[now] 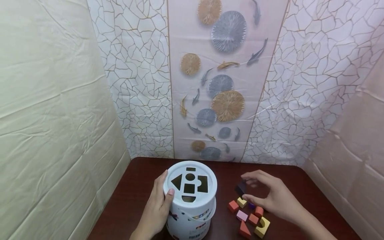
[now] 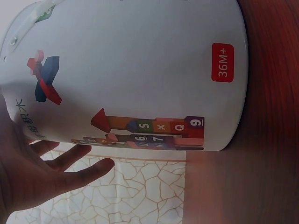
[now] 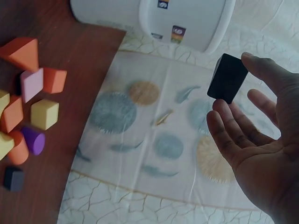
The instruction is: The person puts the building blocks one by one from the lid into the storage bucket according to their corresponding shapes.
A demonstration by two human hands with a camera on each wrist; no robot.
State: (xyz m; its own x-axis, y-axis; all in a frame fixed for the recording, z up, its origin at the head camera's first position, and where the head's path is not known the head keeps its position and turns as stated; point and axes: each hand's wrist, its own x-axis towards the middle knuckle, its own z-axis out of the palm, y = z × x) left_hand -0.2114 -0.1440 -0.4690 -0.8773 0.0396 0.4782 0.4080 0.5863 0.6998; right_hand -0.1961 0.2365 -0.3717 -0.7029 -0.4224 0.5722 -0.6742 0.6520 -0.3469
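- Block in use: black block (image 3: 227, 78), straight edges, flat faces, matte, plain, reads rectangular in the right wrist view; held tilted above the table (image 1: 144, 180).
- Head view: it sits at 3 o'clock from the lid (image 1: 201, 170), apart from it, and at 11 o'clock from the middle of the loose blocks (image 1: 253, 219).
- Right hand (image 1: 271, 193): part open, thumb and fingertips spread to the block's span, pinching it at opposite ends; palm not touching it.
- Left hand (image 1: 156, 203): well open, fingers nearly straight along the bucket (image 1: 184, 216), thumb over the lid rim at 8 o'clock.
- Bucket: white, upright, printed with coloured blocks. Lid on, openings: triangle at 9 o'clock, notched shape at 3, small rectangle at 12, half-round at 6, circle and square between.
- Loose blocks: 4 o'clock from the lid; orange, yellow and pink pieces, plus purple cylinder (image 3: 33, 141) and second dark block (image 3: 14, 178).
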